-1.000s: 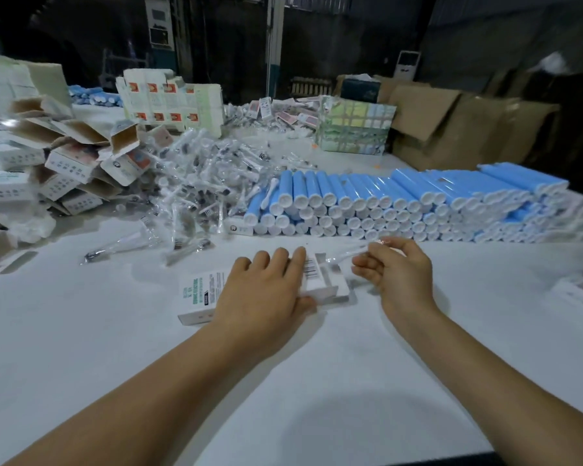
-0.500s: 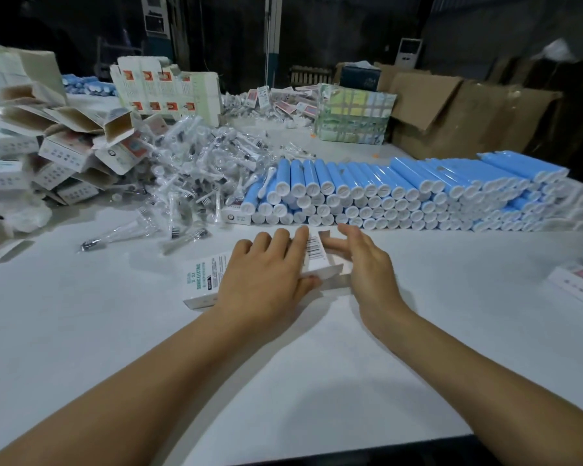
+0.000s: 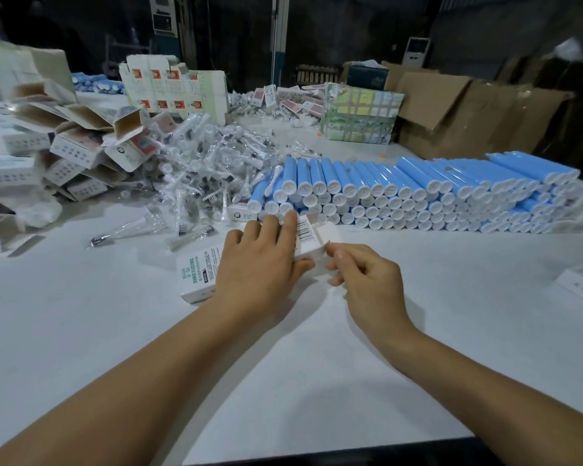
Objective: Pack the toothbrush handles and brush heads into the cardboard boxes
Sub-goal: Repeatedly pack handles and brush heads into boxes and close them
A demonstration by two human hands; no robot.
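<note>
Head view: the left hand [image 3: 261, 264] presses flat on the box [image 3: 202, 267], fingers straight, while the right hand [image 3: 364, 277] pinches the end flap [image 3: 327, 235] just beyond the left fingertips. If that press slackens, the box may skid and the flap buckle. Half a second ago the right fingers lay straight against the end; now they curl on the flap.

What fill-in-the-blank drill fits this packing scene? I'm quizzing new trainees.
1. The left hand presses down on the white ____, which lies on the table.
2. The right hand pinches the box's end ____.
3. The stacked toothbrush handles are ____ with white caps.
4. The wrapped brush heads lie to the ____ of the handles.

Missing words: box; flap; blue; left
</note>
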